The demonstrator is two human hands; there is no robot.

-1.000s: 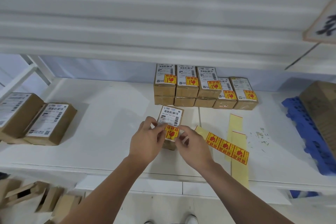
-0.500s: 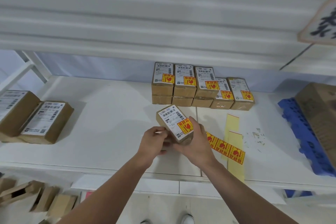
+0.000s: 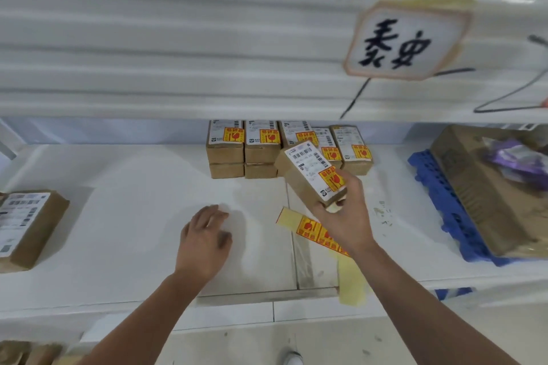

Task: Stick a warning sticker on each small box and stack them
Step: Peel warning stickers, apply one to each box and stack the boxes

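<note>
- The small box (image 3: 307, 167) was lying on the white shelf (image 3: 124, 216) a second ago, with both hands pressing a warning sticker (image 3: 332, 180) onto its label. Now it is off the shelf, tilted in the air in front of the back row of boxes (image 3: 261, 147).
- The right grip (image 3: 341, 216) alone carries it, with the fingers curled under its near end and the thumb up its right side. Half a second ago both hands shared the load.
- The left grip (image 3: 204, 240) has let go and drawn back to the left. Its fingers are spread and loose and it holds nothing, low over the bare shelf; I cannot tell whether it touches the surface.
- For the task, this box's sticking step looks finished: the sticker sits flat on the label's near corner, so the stacking step is under way.
- The two left columns of the back row stand two boxes high, and every top box in the row wears a sticker. The right end looks lower, so it probably has room for this one.
- The sticker strip (image 3: 311, 228) lies on the shelf partly under the right wrist, with stickers left on it.
- Two larger labelled boxes (image 3: 26, 225) sit at the shelf's left end, unstickered as far as I can see.
</note>
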